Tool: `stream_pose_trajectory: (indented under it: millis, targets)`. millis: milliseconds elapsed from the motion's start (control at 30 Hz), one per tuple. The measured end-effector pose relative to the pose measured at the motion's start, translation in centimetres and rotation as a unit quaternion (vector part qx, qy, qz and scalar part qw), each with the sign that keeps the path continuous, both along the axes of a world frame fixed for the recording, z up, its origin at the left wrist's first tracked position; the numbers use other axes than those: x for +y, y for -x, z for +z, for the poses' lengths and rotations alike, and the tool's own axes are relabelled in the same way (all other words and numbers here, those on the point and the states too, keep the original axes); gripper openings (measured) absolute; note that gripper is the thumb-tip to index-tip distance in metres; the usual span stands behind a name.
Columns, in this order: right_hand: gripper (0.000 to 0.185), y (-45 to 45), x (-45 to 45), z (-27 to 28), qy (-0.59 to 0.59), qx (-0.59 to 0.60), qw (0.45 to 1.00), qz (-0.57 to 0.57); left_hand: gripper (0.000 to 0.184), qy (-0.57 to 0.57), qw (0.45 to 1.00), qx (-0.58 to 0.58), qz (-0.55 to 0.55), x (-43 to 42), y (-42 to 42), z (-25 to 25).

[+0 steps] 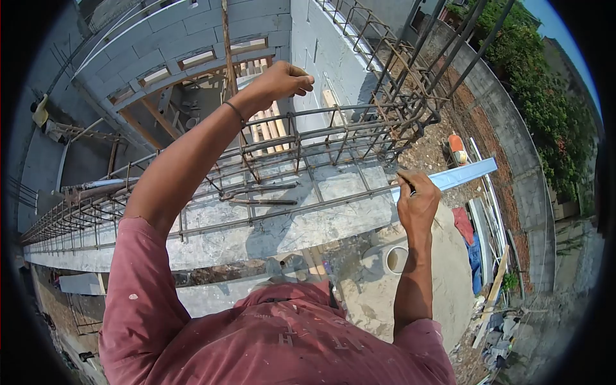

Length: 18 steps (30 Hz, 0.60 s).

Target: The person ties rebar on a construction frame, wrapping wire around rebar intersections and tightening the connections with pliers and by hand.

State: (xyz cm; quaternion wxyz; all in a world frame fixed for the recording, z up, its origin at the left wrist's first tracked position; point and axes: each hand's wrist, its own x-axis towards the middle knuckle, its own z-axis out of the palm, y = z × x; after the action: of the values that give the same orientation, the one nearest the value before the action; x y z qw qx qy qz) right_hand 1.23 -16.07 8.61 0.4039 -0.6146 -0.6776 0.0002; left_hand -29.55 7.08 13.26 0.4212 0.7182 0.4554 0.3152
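My left hand is raised over the rebar cage, its fingers curled together. Whatever it may hold is too small to make out. Beyond the near end of the cage, my right hand is closed, thumb and fingers drawn together. Something dark and thin shows at its fingers, but I cannot tell what it is. A pair of pincers lies on the cage bars, handles pointing right. Under the cage runs a grey concrete ledge. A pale blue strip sticks out behind my right hand.
Upright rebars rise at the upper right. A block wall stands at the back. Another person is far left. Below are a sand pile, a bucket and an orange-and-white container.
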Motion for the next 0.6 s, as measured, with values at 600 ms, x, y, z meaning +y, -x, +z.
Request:
stream_pose_trajectory:
  millis: [600]
  targets:
    - [0.016,5.9,21.6,7.1,-0.021,0.046,0.998,0.04,0.062,0.32,0.787,-0.505,-0.151,5.7,-8.4,-1.5]
